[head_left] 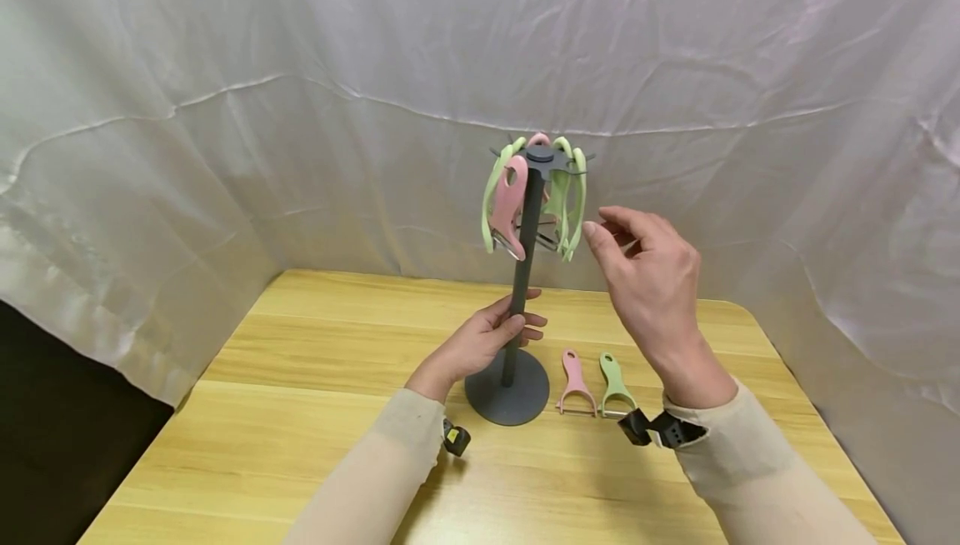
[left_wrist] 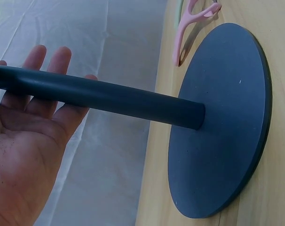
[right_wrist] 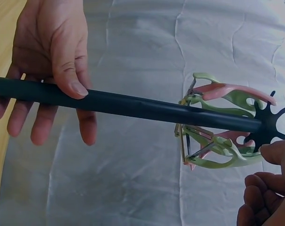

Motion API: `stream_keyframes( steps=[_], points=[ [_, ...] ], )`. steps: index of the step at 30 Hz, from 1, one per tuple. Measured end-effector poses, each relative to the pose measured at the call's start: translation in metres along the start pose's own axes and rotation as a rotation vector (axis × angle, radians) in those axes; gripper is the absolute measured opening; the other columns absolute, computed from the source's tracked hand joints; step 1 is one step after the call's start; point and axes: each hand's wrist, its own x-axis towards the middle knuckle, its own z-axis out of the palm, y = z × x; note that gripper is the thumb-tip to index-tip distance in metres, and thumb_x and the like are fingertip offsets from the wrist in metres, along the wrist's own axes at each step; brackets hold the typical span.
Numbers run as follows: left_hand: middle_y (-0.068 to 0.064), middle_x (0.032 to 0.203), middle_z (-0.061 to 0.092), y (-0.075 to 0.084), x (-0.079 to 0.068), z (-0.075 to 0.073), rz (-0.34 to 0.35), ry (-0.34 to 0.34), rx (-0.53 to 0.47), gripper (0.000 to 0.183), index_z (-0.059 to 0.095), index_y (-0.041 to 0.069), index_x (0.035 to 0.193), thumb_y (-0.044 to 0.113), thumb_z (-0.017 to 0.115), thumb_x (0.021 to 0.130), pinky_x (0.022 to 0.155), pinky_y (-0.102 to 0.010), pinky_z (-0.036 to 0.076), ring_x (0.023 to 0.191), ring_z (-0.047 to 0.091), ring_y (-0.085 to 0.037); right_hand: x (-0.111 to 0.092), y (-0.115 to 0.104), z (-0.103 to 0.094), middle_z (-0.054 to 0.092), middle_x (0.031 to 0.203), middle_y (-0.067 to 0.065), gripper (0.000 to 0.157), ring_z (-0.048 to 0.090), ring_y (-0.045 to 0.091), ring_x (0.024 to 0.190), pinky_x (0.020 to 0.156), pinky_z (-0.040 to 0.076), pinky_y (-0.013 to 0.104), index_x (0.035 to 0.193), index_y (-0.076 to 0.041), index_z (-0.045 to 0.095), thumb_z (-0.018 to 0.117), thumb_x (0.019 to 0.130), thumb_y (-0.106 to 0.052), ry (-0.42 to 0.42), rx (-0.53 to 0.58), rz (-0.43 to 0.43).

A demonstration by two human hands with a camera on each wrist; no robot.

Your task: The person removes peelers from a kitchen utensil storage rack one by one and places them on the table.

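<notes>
A dark grey stand (head_left: 529, 228) with a round base (head_left: 495, 403) stands on the table. My left hand (head_left: 472, 347) holds its pole low down, thumb in front and fingers behind. Several pink and green Y-shaped peelers hang from the hooked top (right_wrist: 265, 123), among them a pink peeler (head_left: 507, 203) at the front and a green peeler (head_left: 581, 195) on the right. Beside that green one my right hand (head_left: 656, 270) hovers with its fingers loosely bent and thumb apart from the index finger. Nothing shows between them. The hanging peelers partly hide one another.
To the right of the base, a pink peeler (head_left: 573, 372) and a green peeler (head_left: 613, 374) lie side by side on the wooden table (head_left: 322, 412). Pale cloth (head_left: 375, 187) hangs behind the table and along both sides.
</notes>
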Motion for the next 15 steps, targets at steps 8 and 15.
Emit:
stream_keyframes(
  steps=[8, 15],
  points=[
    [-0.019, 0.141, 0.066, 0.000, 0.000, -0.001, 0.001, -0.006, 0.007, 0.051, 0.042, 0.024, 0.162, 0.031, 0.049, 0.112, 0.110, -0.046, 0.052, 0.129, 0.067, -0.034, 0.010, -0.001, 0.000, 0.077, 0.103, 0.009, 0.030, 0.067, 0.020, 0.089, 0.073, 0.044, 0.023, 0.120, -0.011, 0.080, 0.074, 0.101, -0.032, -0.055, -0.015, 0.019],
    [-0.018, 0.141, 0.066, 0.000, -0.001, -0.001, -0.001, -0.010, 0.007, 0.051, 0.042, 0.025, 0.162, 0.032, 0.049, 0.112, 0.110, -0.046, 0.052, 0.129, 0.068, -0.032, 0.017, 0.001, 0.001, 0.074, 0.109, 0.010, 0.035, 0.068, 0.025, 0.098, 0.081, 0.051, 0.034, 0.127, -0.008, 0.076, 0.074, 0.101, -0.032, -0.144, -0.004, 0.043]
  ],
)
